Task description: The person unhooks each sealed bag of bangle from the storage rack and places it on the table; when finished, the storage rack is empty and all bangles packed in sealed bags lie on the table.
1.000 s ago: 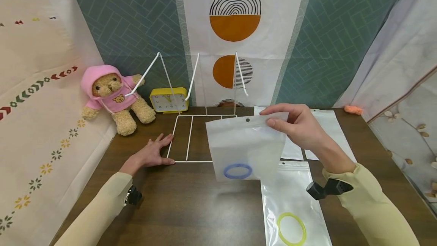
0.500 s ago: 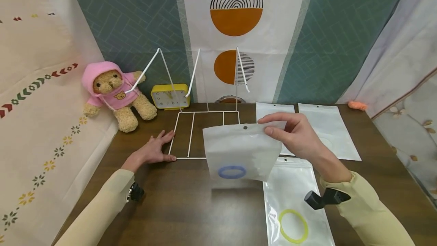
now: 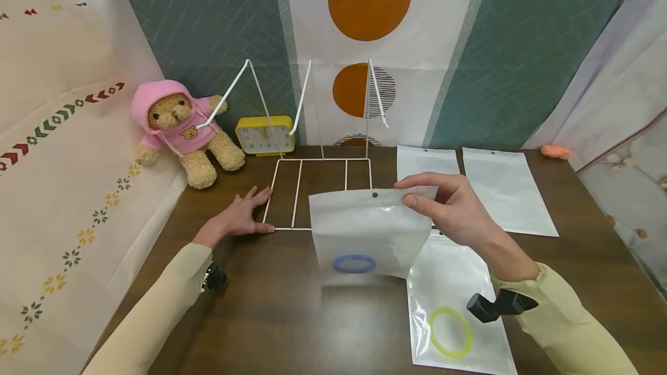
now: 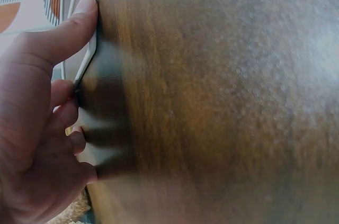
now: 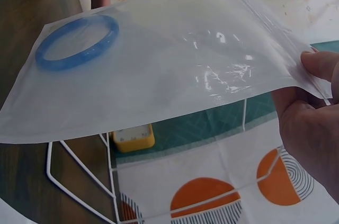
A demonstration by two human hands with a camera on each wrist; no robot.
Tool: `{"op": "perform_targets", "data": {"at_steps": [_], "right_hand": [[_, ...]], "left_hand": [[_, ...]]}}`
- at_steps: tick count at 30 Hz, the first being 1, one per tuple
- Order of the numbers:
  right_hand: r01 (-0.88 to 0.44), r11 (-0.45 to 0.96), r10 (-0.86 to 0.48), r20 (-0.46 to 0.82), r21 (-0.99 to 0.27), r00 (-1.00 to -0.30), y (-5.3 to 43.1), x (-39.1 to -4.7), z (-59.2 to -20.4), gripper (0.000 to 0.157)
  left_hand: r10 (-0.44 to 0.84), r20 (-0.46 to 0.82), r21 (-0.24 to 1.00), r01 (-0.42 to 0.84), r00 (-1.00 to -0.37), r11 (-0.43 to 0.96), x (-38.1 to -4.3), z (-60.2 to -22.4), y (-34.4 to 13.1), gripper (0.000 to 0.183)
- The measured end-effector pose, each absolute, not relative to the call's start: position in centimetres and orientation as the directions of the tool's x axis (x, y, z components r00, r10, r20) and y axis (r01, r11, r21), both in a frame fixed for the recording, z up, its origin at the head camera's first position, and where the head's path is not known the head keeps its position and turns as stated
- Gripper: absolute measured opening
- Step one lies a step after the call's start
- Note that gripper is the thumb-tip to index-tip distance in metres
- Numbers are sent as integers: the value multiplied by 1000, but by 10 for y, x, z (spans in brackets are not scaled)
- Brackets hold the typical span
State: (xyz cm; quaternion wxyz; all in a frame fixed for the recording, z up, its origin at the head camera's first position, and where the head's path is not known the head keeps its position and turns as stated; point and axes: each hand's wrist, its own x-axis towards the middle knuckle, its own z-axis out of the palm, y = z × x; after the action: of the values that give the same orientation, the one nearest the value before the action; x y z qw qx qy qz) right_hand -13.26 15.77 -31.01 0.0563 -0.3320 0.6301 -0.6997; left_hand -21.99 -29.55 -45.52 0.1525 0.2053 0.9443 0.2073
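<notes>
My right hand (image 3: 453, 207) pinches the top right corner of a white translucent zip bag (image 3: 365, 224) between thumb and fingers. A blue ring (image 3: 354, 263) shows low inside the bag, which hangs tilted in front of a white wire rack (image 3: 296, 195). The right wrist view shows the bag (image 5: 159, 70) stretching away from the hand, with the blue ring (image 5: 77, 44) at its far end. My left hand (image 3: 237, 217) rests spread at the rack's front left corner. In the left wrist view its thumb (image 4: 74, 30) presses the base wire. The bag hides the rack's front right part.
Another zip bag (image 3: 432, 282) with a yellow ring lies at front right. Two white bags (image 3: 505, 190) (image 3: 427, 158) lie behind it. A teddy bear (image 3: 182, 126) and yellow clock (image 3: 266, 135) stand back left. The rack's upright hooks (image 3: 300, 97) jut forward. An orange item (image 3: 555, 151) lies back right.
The bag in my right hand has dropped a little and shifted slightly left, then stayed nearly still. The head view has tilted downward. My left hand keeps its place at the rack.
</notes>
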Motion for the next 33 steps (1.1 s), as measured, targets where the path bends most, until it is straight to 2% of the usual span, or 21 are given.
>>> {"op": "perform_targets", "data": {"at_steps": [7,14,28,33], "right_hand": [[-370,-197,-486,418,-908,-768,155,-132,-312,39],[-335,-250,-513,418,-908,-750,150,-131,-319,37],[-375,-160,-515,401,-913,-757,142,-113,-329,46],[-273,-246,-541,366,-930,-757,139,-101,-331,39]], "left_hand": [[456,-196,452,332,-868,828,-227,-450,-293,104],[444,-224,452,311,-868,836,-224,-453,-295,105],[445,-212,446,319,-870,836,-221,-455,-294,104],[442,-215,440,318,-871,840,-221,-454,-294,104]]}}
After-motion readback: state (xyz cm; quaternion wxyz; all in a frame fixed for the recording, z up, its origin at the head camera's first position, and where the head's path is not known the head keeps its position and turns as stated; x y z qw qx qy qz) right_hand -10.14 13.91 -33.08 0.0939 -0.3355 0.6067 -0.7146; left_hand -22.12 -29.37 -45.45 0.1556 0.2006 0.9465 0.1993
